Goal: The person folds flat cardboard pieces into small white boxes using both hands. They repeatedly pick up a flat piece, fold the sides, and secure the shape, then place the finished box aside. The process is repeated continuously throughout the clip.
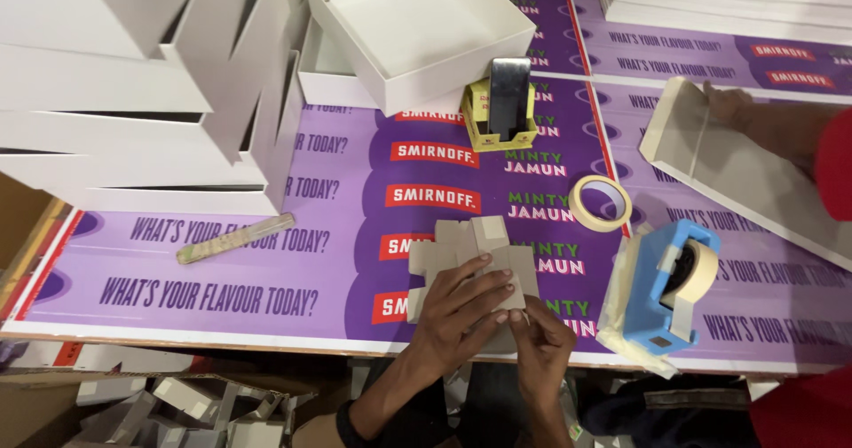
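A flat grey cardboard cut-out [466, 245] with several flaps lies on the purple printed table cover [266, 270] near the front edge. My left hand [457, 310] rests on top of it, fingers spread and pressing down. My right hand [537, 337] sits just to its right, fingertips pinched at the cut-out's near right corner, where they meet the left hand's fingertips. Whether a small piece is between those fingers I cannot tell.
A blue tape dispenser [666, 288] and a loose tape roll [601, 203] lie to the right. A yellow holder with a phone [506, 106] stands behind. White boxes [142, 93] stack at the left and back. A co-worker's hand [728, 106] holds a long white panel [737, 168].
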